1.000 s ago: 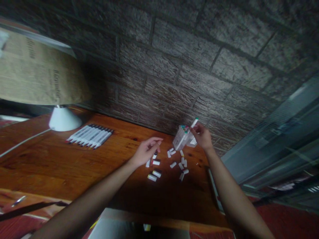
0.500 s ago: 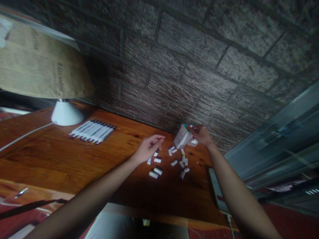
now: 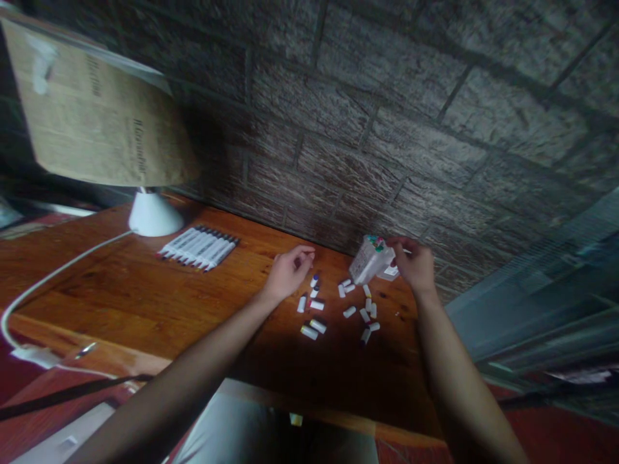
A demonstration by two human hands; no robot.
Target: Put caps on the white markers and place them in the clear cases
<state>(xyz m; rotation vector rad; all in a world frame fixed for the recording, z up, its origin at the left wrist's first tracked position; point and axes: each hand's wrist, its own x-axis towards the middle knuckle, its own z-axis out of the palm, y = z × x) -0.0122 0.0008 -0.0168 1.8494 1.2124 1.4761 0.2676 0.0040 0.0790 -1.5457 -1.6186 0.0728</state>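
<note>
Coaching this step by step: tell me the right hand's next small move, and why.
Probably pinch one marker end and draw it straight up out of the marker box. The right hand has its fingertips at the coloured ends sticking out of the box top, while the left hand hovers curled beside the loose caps.

Right hand (image 3: 416,267), earlier holding a green-tipped marker (image 3: 372,243) raised, has lowered it into the marker box (image 3: 368,263); left hand (image 3: 289,274) has shifted farther from the loose caps (image 3: 314,306).
</note>
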